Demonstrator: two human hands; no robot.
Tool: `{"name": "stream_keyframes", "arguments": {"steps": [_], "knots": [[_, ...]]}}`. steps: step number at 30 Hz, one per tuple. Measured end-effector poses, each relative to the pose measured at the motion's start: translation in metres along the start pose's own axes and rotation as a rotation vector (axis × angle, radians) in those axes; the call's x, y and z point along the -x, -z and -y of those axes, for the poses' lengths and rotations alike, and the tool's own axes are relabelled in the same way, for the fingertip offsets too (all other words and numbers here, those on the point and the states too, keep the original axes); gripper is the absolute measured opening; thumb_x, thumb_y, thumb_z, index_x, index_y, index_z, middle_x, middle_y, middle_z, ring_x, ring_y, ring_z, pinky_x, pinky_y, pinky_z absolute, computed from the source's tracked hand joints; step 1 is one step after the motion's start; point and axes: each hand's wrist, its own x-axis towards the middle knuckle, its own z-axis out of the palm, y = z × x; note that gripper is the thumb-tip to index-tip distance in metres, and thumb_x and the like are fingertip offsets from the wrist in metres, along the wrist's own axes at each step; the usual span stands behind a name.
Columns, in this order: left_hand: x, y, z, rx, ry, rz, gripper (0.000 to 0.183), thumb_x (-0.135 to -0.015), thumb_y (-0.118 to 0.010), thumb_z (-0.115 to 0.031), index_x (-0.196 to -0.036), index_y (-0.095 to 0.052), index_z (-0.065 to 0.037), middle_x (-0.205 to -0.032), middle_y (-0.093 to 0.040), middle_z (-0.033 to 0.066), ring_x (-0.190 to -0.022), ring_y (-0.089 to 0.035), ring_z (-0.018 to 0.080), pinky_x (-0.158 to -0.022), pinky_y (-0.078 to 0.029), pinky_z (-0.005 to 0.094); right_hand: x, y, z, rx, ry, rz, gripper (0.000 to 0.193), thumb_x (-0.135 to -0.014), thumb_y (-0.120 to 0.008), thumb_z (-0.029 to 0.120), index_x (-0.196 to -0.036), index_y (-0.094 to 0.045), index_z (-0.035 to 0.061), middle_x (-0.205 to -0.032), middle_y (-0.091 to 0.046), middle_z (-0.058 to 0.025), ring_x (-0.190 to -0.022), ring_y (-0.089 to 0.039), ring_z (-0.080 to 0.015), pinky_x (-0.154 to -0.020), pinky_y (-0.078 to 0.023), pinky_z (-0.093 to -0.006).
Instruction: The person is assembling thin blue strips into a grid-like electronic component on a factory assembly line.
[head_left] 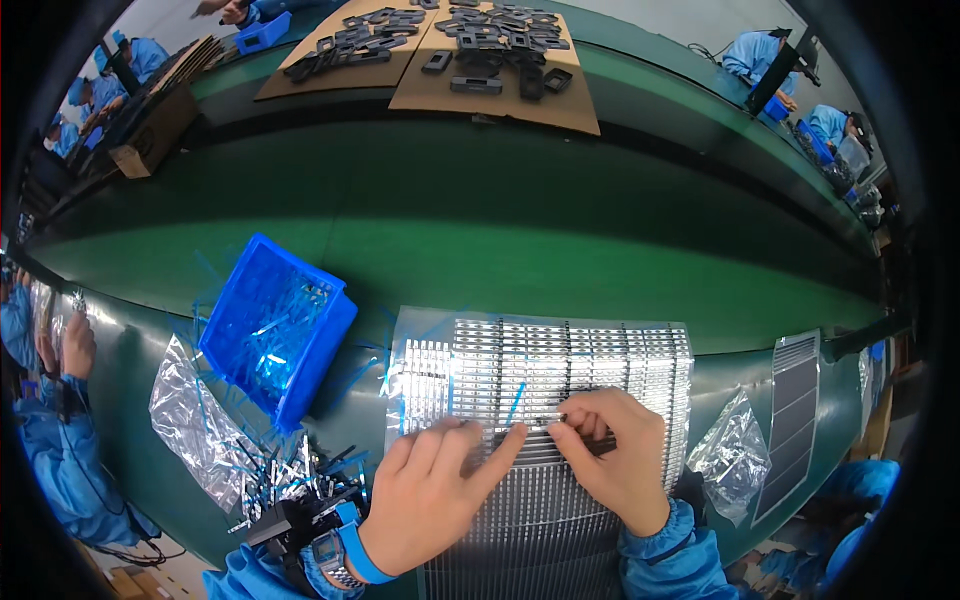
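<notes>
A clear sheet of small silvery strips in rows [625, 365] lies in front of me, its nearer part darker. My left hand [425, 495], with a watch and a blue wristband, rests on the left part of this sheet, its index finger stretched out and pressing near the middle. Just beyond that fingertip a thin blue film strip [517, 402] sticks up at a slant. Close by on the right, my right hand [625, 450] has thumb and index finger pinched at a row; what sits between them is too small to make out.
Left of the sheet stands a tilted blue bin [335, 330] holding clear and blue film scraps. A pile of narrow strips [300, 480] and crumpled clear plastic [190, 420] lie nearby. More plastic [735, 455] and a grey panel [790, 430] lie right. Dark parts cover cardboard [430, 95] beyond the green belt; co-workers sit around.
</notes>
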Motion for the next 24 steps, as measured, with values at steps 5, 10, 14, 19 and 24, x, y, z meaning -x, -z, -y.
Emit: {"name": "stream_keyframes", "arguments": {"steps": [5, 10, 14, 19, 24], "knots": [[0.000, 0.004, 0.003, 0.007, -0.013, -0.019, 0.067, -0.076, -0.063, -0.008, -0.140, -0.067, -0.025, -0.115, -0.062, 0.0072, -0.105, -0.062, 0.0270, -0.084, -0.047, 0.0394, -0.004, -0.005, -0.005, -0.001, 0.059, -0.055, 0.017, -0.082, -0.082, 0.003, -0.095, -0.072, 0.0039, -0.077, -0.066, -0.0051, -0.061, -0.058, -0.0118, -0.054, -0.046, -0.0256], [0.004, 0.007, 0.004, 0.053, -0.019, -0.025, 0.061, -0.078, -0.065, -0.009, -0.139, -0.067, -0.017, -0.112, -0.060, 0.0083, -0.099, -0.061, 0.0258, -0.082, -0.048, 0.0389, -0.002, -0.012, -0.014, -0.119, 0.076, -0.083, 0.018, -0.081, -0.079, -0.001, -0.097, -0.072, 0.0036, -0.075, -0.066, -0.0033, -0.059, -0.053, -0.0097, -0.054, -0.044, -0.0253], [0.009, 0.010, -0.008, 0.004, 0.005, -0.020, 0.058, -0.078, -0.065, -0.006, -0.136, -0.067, -0.011, -0.120, -0.061, 0.0131, -0.109, -0.062, 0.0305, -0.089, -0.051, 0.0425, 0.006, -0.006, -0.025, -0.109, 0.055, -0.105, 0.020, -0.080, -0.077, -0.002, -0.098, -0.072, 0.0039, -0.072, -0.066, -0.0026, -0.061, -0.056, -0.0092, -0.057, -0.045, -0.0250], [0.034, 0.048, -0.004, 0.281, -0.106, -0.054, 0.049, -0.082, -0.067, -0.005, -0.131, -0.066, -0.001, -0.144, -0.056, 0.0190, -0.140, -0.050, 0.0407, -0.113, -0.045, 0.0484, 0.003, -0.007, -0.027, -0.158, 0.066, -0.097, 0.017, -0.079, -0.076, -0.005, -0.094, -0.070, -0.0001, -0.074, -0.066, -0.0048, -0.062, -0.057, -0.0107, -0.057, -0.045, -0.0252], [0.076, 0.090, 0.023, 0.267, 0.158, -0.163, 0.031, -0.084, -0.076, -0.007, -0.115, -0.075, -0.005, -0.112, -0.072, 0.0142, -0.111, -0.067, 0.0356, -0.095, -0.056, 0.0446, 0.000, -0.008, -0.020, -0.131, 0.130, -0.109, 0.014, -0.080, -0.075, -0.006, -0.092, -0.068, -0.0023, -0.073, -0.063, -0.0061, -0.062, -0.055, -0.0111, -0.057, -0.044, -0.0256]]}}
